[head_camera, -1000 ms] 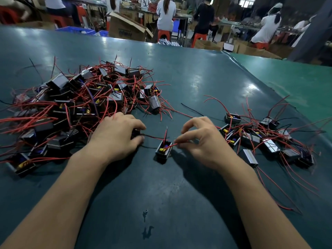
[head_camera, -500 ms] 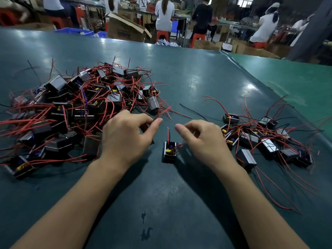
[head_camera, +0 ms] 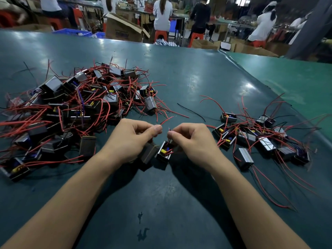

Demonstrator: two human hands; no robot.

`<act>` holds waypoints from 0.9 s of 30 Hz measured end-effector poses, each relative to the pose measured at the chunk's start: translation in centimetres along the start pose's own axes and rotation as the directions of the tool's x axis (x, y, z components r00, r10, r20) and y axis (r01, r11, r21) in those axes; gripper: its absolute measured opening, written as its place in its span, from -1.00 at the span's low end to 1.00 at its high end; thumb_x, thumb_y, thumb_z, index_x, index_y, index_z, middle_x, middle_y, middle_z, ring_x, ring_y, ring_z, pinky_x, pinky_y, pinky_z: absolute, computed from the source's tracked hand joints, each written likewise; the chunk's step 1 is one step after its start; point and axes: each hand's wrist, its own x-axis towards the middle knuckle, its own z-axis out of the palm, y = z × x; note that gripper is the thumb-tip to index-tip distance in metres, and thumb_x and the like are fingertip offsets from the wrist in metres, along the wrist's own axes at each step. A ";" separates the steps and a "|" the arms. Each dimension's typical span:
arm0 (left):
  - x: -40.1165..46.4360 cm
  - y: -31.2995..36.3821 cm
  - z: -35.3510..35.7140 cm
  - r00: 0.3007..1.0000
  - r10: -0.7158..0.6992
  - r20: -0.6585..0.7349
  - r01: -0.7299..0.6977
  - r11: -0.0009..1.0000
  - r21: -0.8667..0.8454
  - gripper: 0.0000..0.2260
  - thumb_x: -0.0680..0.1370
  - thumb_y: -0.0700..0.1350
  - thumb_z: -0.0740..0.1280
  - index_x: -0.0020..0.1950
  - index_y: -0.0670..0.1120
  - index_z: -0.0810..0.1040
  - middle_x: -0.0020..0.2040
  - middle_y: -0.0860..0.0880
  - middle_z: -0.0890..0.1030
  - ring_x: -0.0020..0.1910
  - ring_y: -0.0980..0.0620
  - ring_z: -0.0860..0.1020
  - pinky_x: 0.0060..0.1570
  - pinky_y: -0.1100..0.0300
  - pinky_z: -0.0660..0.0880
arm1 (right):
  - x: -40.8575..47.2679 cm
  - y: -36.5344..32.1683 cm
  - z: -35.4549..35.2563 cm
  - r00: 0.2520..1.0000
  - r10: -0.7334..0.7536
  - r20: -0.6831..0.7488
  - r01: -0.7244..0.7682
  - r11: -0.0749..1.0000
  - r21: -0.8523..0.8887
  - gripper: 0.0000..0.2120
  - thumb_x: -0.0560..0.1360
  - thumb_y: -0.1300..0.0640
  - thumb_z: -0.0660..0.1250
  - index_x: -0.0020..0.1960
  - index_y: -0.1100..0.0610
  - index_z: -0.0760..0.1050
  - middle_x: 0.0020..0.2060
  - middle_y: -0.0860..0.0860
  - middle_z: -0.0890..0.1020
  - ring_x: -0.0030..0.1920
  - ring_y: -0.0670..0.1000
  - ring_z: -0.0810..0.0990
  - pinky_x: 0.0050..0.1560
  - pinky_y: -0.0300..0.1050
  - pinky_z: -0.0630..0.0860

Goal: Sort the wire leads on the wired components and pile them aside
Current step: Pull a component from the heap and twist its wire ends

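The dark teal rubber-topped counter [head_camera: 179,78] carries everything. On its left lies a big tangled heap of small black box components with red wire leads [head_camera: 75,108]; on its right, a smaller spread pile of the same black boxes and red leads [head_camera: 258,137]. Between the 2 piles, both bare forearms reach in. The left hand [head_camera: 131,139] has curled fingers and pinches a thin red wire lead [head_camera: 166,120] between thumb and forefinger. The right hand [head_camera: 194,141], likewise curled, pinches a short dark-tipped lead [head_camera: 169,129]. Just beneath the hands, on the counter, sits 1 open black box component with yellow and blue parts inside [head_camera: 164,151], touching a closed black box [head_camera: 150,153] on its left
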 end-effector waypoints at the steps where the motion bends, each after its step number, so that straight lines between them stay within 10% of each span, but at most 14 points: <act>1: -0.1 0.0 0.0 1.000 -0.002 0.001 0.002 1.000 -0.029 -0.95 0.49 -0.13 0.46 -0.14 -0.04 0.71 -0.30 0.02 0.70 -0.35 0.22 0.58 -0.32 0.40 0.48 | -0.1 -0.1 0.0 1.000 -0.022 0.003 0.022 1.000 -0.003 -0.89 0.49 0.12 0.43 -0.20 0.09 0.65 -0.33 -0.01 0.68 -0.28 0.01 0.64 -0.14 -0.01 0.59; 14: -0.3 0.8 -0.5 0.947 -0.174 0.271 0.275 0.873 -0.402 -0.84 0.31 -0.02 0.47 -0.22 -0.08 0.63 -0.25 -0.06 0.67 -0.29 0.07 0.62 -0.24 0.15 0.53 | -0.3 -1.3 -1.2 0.998 0.042 0.037 -0.054 0.911 0.409 -0.88 0.49 0.27 0.41 -0.20 0.12 0.59 -0.27 0.07 0.70 -0.39 -0.09 0.57 -0.50 -0.34 0.36; 21: -0.3 0.9 0.3 0.996 -0.022 0.087 0.049 0.946 -0.322 -0.91 0.57 -0.34 0.29 0.04 -0.21 0.54 -0.41 -0.04 0.60 -0.51 0.06 0.49 -0.42 0.29 0.50 | -0.4 -1.5 -1.5 0.993 0.045 0.114 -0.100 0.834 0.543 -0.95 0.50 0.27 0.40 -0.09 0.16 0.55 -0.27 0.13 0.70 -0.36 0.03 0.65 -0.49 -0.25 0.45; 27: -0.6 0.6 1.2 0.992 0.100 0.078 -0.078 0.967 -0.244 -0.91 0.53 -0.18 0.37 -0.05 -0.19 0.61 -0.39 -0.11 0.57 -0.46 0.03 0.50 -0.45 0.26 0.47 | -0.5 -1.7 -1.2 0.994 0.039 0.103 -0.094 0.788 0.608 -0.94 0.50 0.29 0.38 -0.12 0.19 0.52 -0.31 0.14 0.68 -0.37 0.06 0.65 -0.41 -0.22 0.54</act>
